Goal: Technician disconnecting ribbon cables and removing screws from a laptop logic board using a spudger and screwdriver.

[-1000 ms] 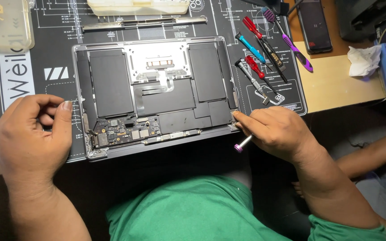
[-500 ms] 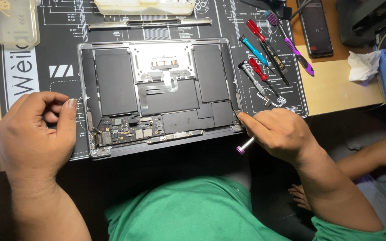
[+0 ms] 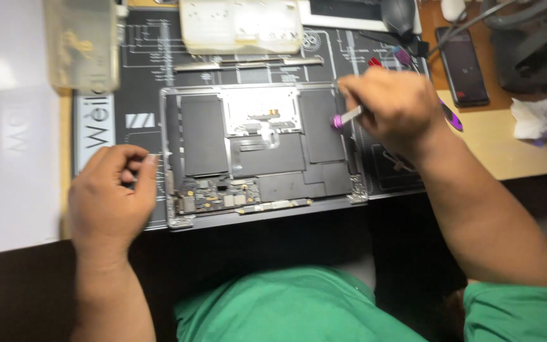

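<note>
An opened laptop point(image 3: 261, 152) lies bottom-up on a dark repair mat point(image 3: 140, 76), its batteries, circuit board and cables exposed. My right hand point(image 3: 394, 107) is at the laptop's far right corner, closed around a small screwdriver with a purple cap point(image 3: 344, 118) that points left over the right battery. My left hand point(image 3: 112, 196) rests on the mat at the laptop's left edge, its fingers curled in; I cannot tell whether something small is pinched between them.
A clear plastic box point(image 3: 82, 41) and a white parts tray point(image 3: 242, 24) stand at the mat's far edge. A metal strip point(image 3: 248, 63) lies behind the laptop. A black phone point(image 3: 462, 66), crumpled tissue point(image 3: 533, 117) and coloured tools point(image 3: 451, 117) are at the right.
My right hand has moved with the screwdriver from the laptop's near right corner up to its far right corner. The view has shifted. My left hand stays at the left edge.
</note>
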